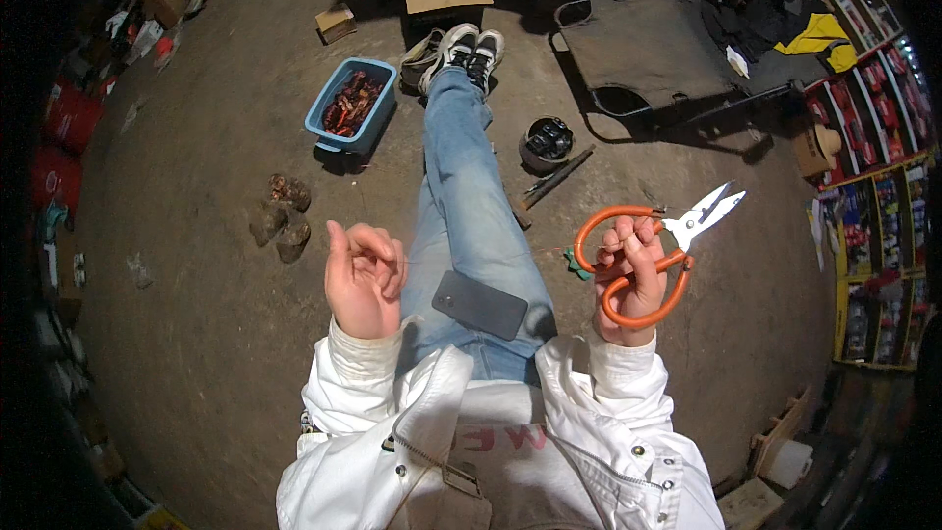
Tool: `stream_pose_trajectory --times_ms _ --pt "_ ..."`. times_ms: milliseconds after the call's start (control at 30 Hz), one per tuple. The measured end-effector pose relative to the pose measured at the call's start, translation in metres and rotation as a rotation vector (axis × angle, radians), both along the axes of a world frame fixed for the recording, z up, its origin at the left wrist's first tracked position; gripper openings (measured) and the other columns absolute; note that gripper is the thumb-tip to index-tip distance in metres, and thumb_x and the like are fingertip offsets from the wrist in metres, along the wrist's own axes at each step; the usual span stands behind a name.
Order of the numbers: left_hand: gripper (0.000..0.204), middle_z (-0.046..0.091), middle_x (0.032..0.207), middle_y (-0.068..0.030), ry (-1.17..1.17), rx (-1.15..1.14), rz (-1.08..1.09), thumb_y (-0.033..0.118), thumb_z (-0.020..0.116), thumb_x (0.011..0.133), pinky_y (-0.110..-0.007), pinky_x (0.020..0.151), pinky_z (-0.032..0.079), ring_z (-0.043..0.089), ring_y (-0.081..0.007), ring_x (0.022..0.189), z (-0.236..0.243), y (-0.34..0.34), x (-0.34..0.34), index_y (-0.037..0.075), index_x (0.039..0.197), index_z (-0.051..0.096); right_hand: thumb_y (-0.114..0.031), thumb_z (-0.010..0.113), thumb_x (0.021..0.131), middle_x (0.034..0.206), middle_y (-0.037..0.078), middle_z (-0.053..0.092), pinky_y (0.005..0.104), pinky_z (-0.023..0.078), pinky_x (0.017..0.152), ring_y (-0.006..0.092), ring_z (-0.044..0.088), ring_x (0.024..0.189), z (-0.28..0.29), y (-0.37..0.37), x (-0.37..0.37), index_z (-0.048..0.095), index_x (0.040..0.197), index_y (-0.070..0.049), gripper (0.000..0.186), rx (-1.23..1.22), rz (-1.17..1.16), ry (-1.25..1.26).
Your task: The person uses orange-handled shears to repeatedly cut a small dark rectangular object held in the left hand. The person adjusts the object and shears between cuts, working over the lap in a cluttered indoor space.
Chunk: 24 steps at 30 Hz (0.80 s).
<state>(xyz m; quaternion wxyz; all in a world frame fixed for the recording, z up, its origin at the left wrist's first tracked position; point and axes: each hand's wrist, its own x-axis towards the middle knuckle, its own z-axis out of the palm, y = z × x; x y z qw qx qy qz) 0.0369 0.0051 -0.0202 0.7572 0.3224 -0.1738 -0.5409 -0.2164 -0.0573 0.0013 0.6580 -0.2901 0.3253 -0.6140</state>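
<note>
My right hand is closed around a pair of scissors with large orange loop handles. Their short silver blades point up and right, slightly parted. Thumb and forefinger are pinched together between the loops; anything tiny in the pinch is too small to make out. My left hand is raised on the other side, palm up, thumb apart and fingers curled toward the palm. A faint thin line seems to run from those fingers, but what they hold cannot be made out. A dark smartphone lies across my thighs, between both hands.
A blue plastic tub of reddish pieces stands left of my outstretched legs. Brown lumps sit nearer. To the right are a round pot with black contents, a stick, a folding cot and stocked shelves.
</note>
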Motion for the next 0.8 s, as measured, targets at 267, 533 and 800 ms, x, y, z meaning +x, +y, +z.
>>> stream_pose_trajectory --times_ms 267,533,800 --pt "0.051 0.034 0.057 0.0009 0.09 -0.059 0.077 0.041 0.032 0.107 -0.023 0.04 0.025 0.027 -0.0084 0.045 0.003 0.002 0.012 0.005 0.078 0.053 -0.006 0.059 0.091 0.096 0.002 0.052 0.0212 0.048 0.071 0.0114 0.055 0.086 -0.001 0.0 -0.006 0.044 0.1 -0.013 0.019 -0.04 -0.023 -0.051" --pt "0.046 0.039 0.062 0.0016 0.155 -0.091 0.185 0.041 0.038 0.106 -0.021 0.039 0.029 0.034 -0.0067 0.047 -0.001 0.004 0.014 0.004 0.087 0.057 -0.004 0.058 0.091 0.1 0.004 0.054 0.0215 0.051 0.074 0.012 0.056 0.088 -0.003 0.002 -0.01 0.048 0.105 -0.01 0.018 -0.017 -0.056 -0.088" --pt "0.045 0.041 0.064 0.0007 0.093 -0.158 0.168 0.041 0.038 0.106 -0.024 0.043 0.029 0.037 -0.0099 0.05 0.002 0.008 0.016 0.004 0.092 0.06 -0.002 0.058 0.09 0.098 0.004 0.053 0.0228 0.049 0.073 0.013 0.057 0.089 -0.001 -0.001 -0.014 0.045 0.102 -0.013 0.02 -0.009 -0.125 -0.001"
